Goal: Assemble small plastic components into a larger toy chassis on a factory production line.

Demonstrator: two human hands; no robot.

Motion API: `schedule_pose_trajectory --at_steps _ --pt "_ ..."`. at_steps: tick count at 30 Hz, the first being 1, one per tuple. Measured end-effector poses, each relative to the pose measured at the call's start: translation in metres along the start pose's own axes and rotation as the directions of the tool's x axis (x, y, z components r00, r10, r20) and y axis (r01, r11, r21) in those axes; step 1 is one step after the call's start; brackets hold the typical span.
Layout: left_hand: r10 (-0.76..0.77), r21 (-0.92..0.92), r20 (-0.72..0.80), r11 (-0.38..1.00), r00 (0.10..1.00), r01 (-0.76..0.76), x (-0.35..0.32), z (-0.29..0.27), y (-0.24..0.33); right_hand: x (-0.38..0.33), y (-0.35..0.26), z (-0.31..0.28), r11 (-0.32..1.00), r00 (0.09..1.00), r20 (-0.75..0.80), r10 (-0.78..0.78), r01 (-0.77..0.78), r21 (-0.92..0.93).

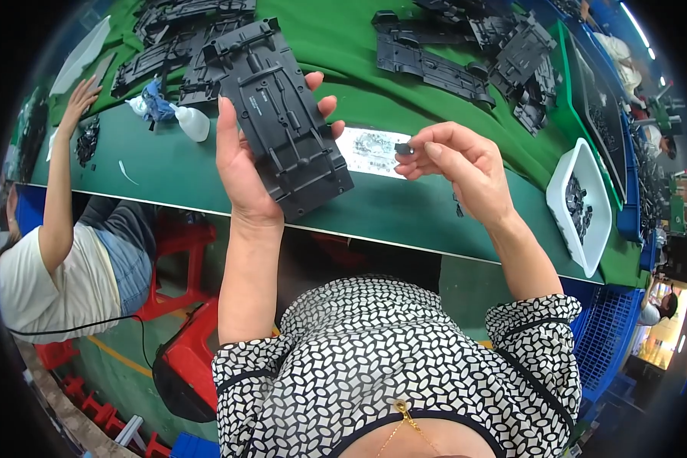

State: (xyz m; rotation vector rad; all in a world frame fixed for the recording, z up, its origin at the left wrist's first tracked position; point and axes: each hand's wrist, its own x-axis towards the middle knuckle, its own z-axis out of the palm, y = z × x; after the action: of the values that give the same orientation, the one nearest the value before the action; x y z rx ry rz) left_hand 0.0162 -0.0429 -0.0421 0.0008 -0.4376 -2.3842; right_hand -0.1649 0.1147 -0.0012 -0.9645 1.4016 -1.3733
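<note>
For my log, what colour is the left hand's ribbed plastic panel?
The ribbed plastic panel is black; best in head view.

Workshop: long bench (404,210), parts tray (598,208)

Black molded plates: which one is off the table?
The plate in the person's left hand; the other plates lie on the table.

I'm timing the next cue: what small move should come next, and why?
Probably bring the right hand toward the black plastic chassis plate: its thumb and fingers pinch a small black part, which is visibly apart from the plate, while the left hand grips the plate by its long edges.
</note>
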Motion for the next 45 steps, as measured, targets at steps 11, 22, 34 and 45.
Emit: schedule_pose_trajectory --at_steps 11,22,34,45 --pt "-0.002 0.025 -0.004 1.000 1.000 0.002 -0.001 -0.002 0.000 0.005 -0.010 0.002 0.964 0.997 -0.064 0.032 -0.048 -0.261" --pt "0.030 -0.060 -0.024 0.998 0.999 -0.031 -0.027 -0.007 -0.013 0.028 -0.003 0.000 0.496 0.929 0.260 -0.264 0.362 -0.789" --pt "0.050 0.039 -0.028 0.998 0.998 -0.049 -0.026 -0.009 -0.012 0.043 0.000 0.008 0.280 0.888 0.391 -0.243 0.450 -0.848" --pt "0.055 0.066 -0.050 0.996 0.997 -0.052 -0.026 -0.008 -0.012 0.044 0.005 0.010 0.158 0.860 0.458 -0.225 0.496 -0.854"
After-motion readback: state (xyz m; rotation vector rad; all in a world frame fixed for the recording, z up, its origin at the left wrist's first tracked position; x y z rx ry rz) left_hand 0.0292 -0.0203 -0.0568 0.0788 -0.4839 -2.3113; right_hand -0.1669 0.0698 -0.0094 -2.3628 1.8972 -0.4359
